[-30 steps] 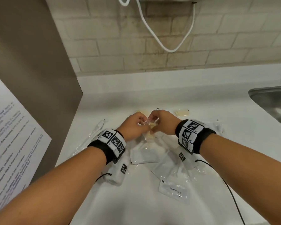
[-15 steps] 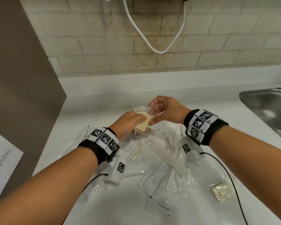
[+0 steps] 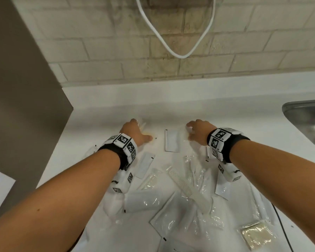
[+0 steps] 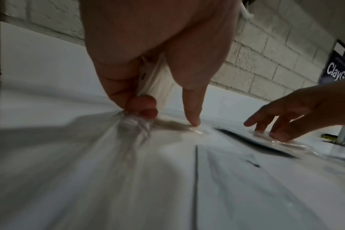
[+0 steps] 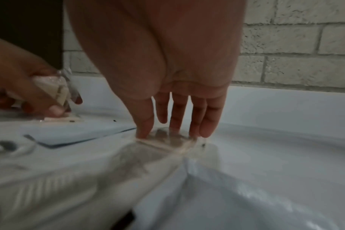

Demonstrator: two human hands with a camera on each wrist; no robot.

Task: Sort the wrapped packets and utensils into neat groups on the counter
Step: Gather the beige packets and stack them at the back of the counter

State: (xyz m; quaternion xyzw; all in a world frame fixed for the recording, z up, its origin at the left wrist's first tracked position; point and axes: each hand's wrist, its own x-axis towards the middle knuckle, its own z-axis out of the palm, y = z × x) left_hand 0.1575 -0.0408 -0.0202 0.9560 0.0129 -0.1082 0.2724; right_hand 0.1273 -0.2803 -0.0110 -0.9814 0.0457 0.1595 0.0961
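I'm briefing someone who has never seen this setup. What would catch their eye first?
Two bare hands reach to the counter's far side: the left hand grips a clear-wrapped cream bar, the right hand touches a clear packet. Nearer lies a jumble of wrapped packets around a white comb.

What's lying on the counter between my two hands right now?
In the head view, a flat white rectangular packet lies between the left hand and right hand, nearer the right.

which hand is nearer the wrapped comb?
Right. The right hand is just beyond the wrapped comb, fingers pressing a clear packet; the left hand, gripping a soap packet, is farther off, across the counter.
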